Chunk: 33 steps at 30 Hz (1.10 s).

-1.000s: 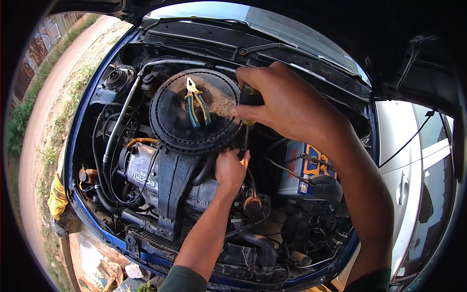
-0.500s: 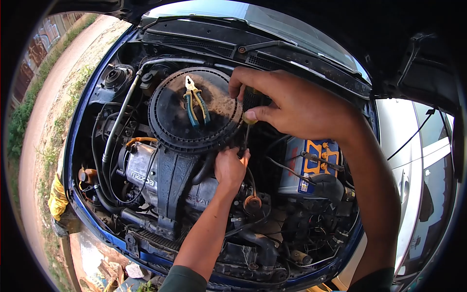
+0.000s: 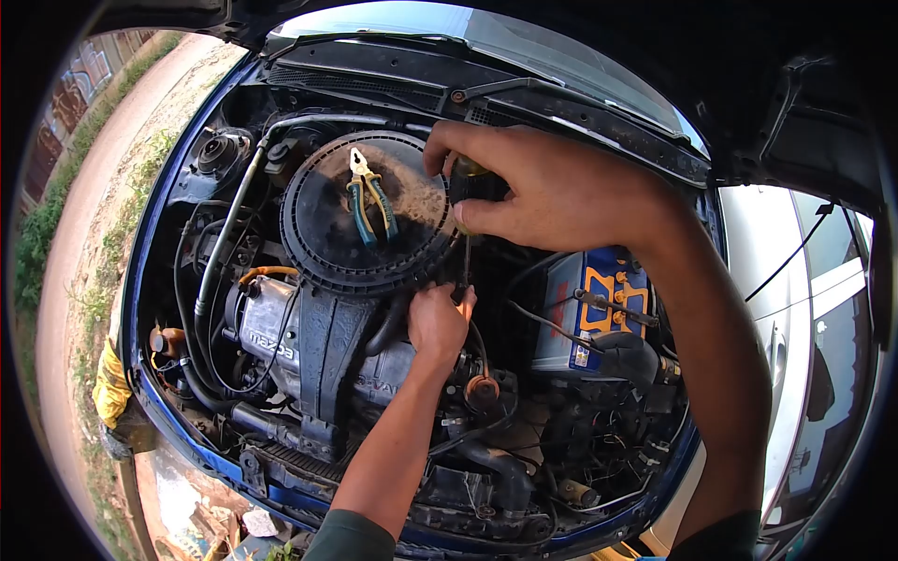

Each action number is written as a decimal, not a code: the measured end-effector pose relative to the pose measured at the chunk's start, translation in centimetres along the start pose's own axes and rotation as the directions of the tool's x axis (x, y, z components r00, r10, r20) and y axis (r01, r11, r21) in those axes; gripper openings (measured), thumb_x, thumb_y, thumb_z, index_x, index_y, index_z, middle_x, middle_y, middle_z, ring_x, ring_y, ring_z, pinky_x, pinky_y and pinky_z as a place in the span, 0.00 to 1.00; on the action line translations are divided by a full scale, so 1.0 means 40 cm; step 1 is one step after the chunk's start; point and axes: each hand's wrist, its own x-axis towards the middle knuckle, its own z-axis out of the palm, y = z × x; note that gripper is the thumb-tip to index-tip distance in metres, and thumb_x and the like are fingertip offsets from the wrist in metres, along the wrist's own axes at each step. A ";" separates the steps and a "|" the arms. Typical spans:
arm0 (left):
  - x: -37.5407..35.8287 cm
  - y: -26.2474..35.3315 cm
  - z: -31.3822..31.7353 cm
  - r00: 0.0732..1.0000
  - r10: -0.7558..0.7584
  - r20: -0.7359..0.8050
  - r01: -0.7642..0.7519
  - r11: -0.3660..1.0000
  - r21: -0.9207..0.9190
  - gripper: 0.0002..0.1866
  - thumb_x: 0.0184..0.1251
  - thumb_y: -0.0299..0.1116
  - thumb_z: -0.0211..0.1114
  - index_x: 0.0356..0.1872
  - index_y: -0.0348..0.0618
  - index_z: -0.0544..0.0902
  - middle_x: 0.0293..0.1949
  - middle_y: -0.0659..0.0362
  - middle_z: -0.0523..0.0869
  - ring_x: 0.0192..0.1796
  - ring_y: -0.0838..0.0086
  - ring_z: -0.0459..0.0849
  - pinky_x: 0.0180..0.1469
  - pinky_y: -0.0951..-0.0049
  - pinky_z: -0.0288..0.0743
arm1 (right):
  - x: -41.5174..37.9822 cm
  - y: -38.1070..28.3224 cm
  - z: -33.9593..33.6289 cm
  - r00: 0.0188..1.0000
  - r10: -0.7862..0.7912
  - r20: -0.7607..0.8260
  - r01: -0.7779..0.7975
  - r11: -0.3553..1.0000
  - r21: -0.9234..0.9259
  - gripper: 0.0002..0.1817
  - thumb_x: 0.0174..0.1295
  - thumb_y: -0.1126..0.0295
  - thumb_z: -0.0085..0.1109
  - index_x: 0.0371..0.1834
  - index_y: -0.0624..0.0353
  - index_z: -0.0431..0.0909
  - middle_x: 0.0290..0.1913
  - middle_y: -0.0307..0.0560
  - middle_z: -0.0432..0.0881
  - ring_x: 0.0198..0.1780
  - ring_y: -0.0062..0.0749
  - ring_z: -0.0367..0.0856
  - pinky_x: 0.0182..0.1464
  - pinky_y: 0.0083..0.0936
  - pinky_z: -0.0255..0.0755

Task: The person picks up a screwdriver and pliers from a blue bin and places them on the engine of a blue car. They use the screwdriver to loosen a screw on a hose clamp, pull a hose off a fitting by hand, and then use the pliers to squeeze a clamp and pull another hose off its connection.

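My right hand (image 3: 552, 187) is closed round the dark handle of a screwdriver (image 3: 475, 187), whose thin shaft points down beside the round black air filter housing (image 3: 309, 229). Just below that housing's right edge, my left hand (image 3: 440, 321) reaches to the lower end of the shaft. Its fingers are pressed together, and what they grip is too small and shadowed to make out. On top of the housing lie pliers (image 3: 371, 198) with teal and yellow handles.
A battery (image 3: 585, 313) with a blue and orange top sits right of my left hand. Hoses and cables surround the engine cover (image 3: 268, 323). The raised hood (image 3: 804, 103) hangs overhead, and a white car (image 3: 786, 309) stands at the right.
The view has shifted slightly. My right hand has turned a little on the screwdriver handle and stands slightly higher and further left. My left hand keeps its place at the shaft's lower end.
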 end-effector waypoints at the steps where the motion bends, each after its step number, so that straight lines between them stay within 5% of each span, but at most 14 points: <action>1: 0.001 -0.001 0.000 1.000 0.002 -0.003 -0.002 1.000 0.006 0.24 0.66 0.49 0.76 0.47 0.35 0.93 0.45 0.38 0.90 0.48 0.43 0.89 0.55 0.50 0.83 | 0.003 -0.009 -0.015 0.993 0.034 0.116 -0.041 0.997 0.061 0.19 0.67 0.62 0.73 0.53 0.63 0.81 0.40 0.53 0.89 0.43 0.42 0.89 0.51 0.38 0.79; 2: 0.002 0.000 0.000 1.000 -0.002 -0.003 0.002 1.000 0.004 0.24 0.66 0.49 0.76 0.47 0.35 0.93 0.45 0.38 0.90 0.48 0.43 0.89 0.55 0.50 0.83 | 0.006 -0.016 -0.026 0.971 0.059 0.231 -0.088 0.989 0.119 0.21 0.67 0.61 0.73 0.55 0.63 0.80 0.42 0.52 0.89 0.44 0.41 0.89 0.50 0.37 0.78; 6: 0.000 0.000 -0.006 1.000 -0.017 0.014 0.017 1.000 -0.018 0.23 0.66 0.48 0.76 0.47 0.35 0.93 0.45 0.38 0.90 0.49 0.43 0.89 0.55 0.50 0.83 | 0.008 -0.035 -0.040 0.965 0.151 0.215 -0.164 0.986 0.044 0.22 0.67 0.59 0.74 0.54 0.63 0.81 0.40 0.52 0.88 0.43 0.39 0.88 0.48 0.36 0.77; 8: 0.002 0.002 -0.005 1.000 -0.011 0.011 0.011 1.000 -0.018 0.23 0.66 0.48 0.76 0.47 0.36 0.93 0.45 0.38 0.90 0.49 0.43 0.89 0.55 0.50 0.83 | 0.013 -0.056 -0.045 0.926 0.330 0.180 -0.325 0.944 -0.059 0.22 0.67 0.59 0.74 0.53 0.64 0.81 0.39 0.53 0.88 0.41 0.37 0.88 0.45 0.34 0.75; 12: 0.000 0.009 -0.010 1.000 -0.023 0.016 0.023 1.000 -0.013 0.21 0.67 0.47 0.75 0.45 0.36 0.93 0.45 0.41 0.90 0.51 0.44 0.89 0.55 0.50 0.83 | 0.008 -0.052 -0.011 0.940 0.314 0.134 -0.296 0.945 -0.140 0.23 0.66 0.61 0.75 0.57 0.64 0.80 0.43 0.55 0.88 0.43 0.44 0.89 0.48 0.38 0.77; 14: -0.001 0.009 -0.008 0.999 -0.040 0.028 0.040 0.999 -0.006 0.19 0.68 0.46 0.74 0.44 0.36 0.92 0.46 0.43 0.90 0.52 0.46 0.89 0.55 0.51 0.83 | 0.001 -0.021 0.027 0.994 0.096 -0.051 -0.101 0.989 -0.104 0.25 0.67 0.63 0.74 0.61 0.63 0.76 0.50 0.57 0.87 0.49 0.52 0.88 0.53 0.45 0.78; 18: 0.001 0.005 -0.007 1.000 -0.019 0.007 0.019 1.000 0.010 0.20 0.68 0.46 0.75 0.44 0.36 0.92 0.47 0.42 0.90 0.53 0.45 0.89 0.56 0.51 0.83 | -0.011 -0.009 0.022 0.999 0.038 -0.022 -0.040 0.993 -0.111 0.26 0.67 0.65 0.73 0.63 0.61 0.73 0.54 0.59 0.86 0.55 0.56 0.86 0.58 0.48 0.77; 24: -0.001 -0.001 0.003 1.000 0.008 -0.020 -0.008 1.000 0.016 0.20 0.67 0.46 0.75 0.44 0.36 0.92 0.47 0.41 0.90 0.53 0.45 0.89 0.56 0.51 0.84 | 0.002 -0.030 -0.030 0.970 0.155 0.185 -0.159 0.987 0.004 0.21 0.66 0.67 0.72 0.57 0.63 0.75 0.50 0.58 0.86 0.55 0.54 0.87 0.59 0.47 0.77; 33: -0.001 0.003 -0.005 1.000 -0.017 0.010 0.017 1.000 0.007 0.19 0.67 0.46 0.75 0.44 0.36 0.92 0.46 0.42 0.90 0.52 0.46 0.89 0.55 0.51 0.84 | 0.042 -0.084 -0.017 0.905 0.372 0.204 -0.311 0.909 -0.277 0.27 0.63 0.61 0.76 0.60 0.66 0.81 0.50 0.61 0.88 0.55 0.53 0.88 0.59 0.45 0.80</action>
